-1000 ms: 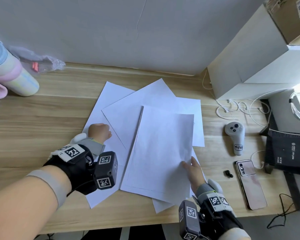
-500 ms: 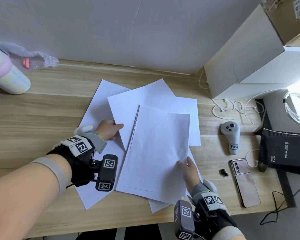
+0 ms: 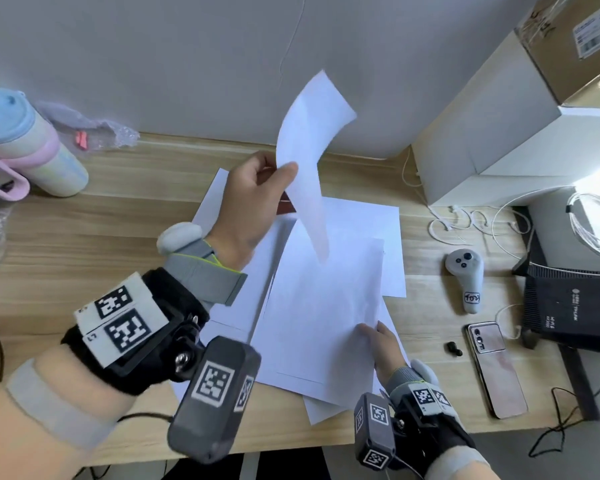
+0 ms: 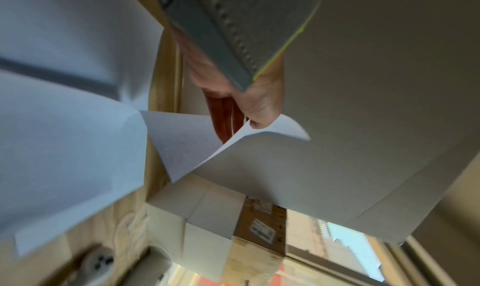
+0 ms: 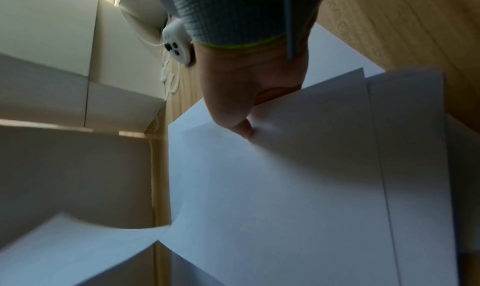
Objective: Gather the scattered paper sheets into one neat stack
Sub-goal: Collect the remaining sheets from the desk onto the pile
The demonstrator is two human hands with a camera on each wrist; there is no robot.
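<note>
Several white paper sheets (image 3: pixel 321 306) lie overlapping and askew on the wooden table (image 3: pixel 111 258). My left hand (image 3: pixel 282 172) holds one sheet (image 3: pixel 309 140) in the air above the pile, pinched at its edge between thumb and fingers; the sheet curls upward toward the wall. In the left wrist view the hand (image 4: pixel 255 116) pinches that sheet (image 4: pixel 187 147). My right hand (image 3: pixel 371 332) grips the near right edge of the top sheets. Seen from the right wrist, its thumb (image 5: pixel 242 129) lies on top of the sheets (image 5: pixel 298 188) and the fingers are hidden beneath.
A pastel bottle (image 3: pixel 35 150) and crumpled plastic (image 3: pixel 97 129) sit at the far left. On the right are a white box (image 3: pixel 492 140), white cables (image 3: pixel 465 220), a controller (image 3: pixel 465 282), a phone (image 3: pixel 496 368), an earbud (image 3: pixel 452 348) and a black router (image 3: pixel 575 306). Something red (image 3: pixel 286 206) shows under the papers.
My left hand took hold of a sheet on the left of the pile and lifted it up into the air. The right hand stayed on the near right edge.
</note>
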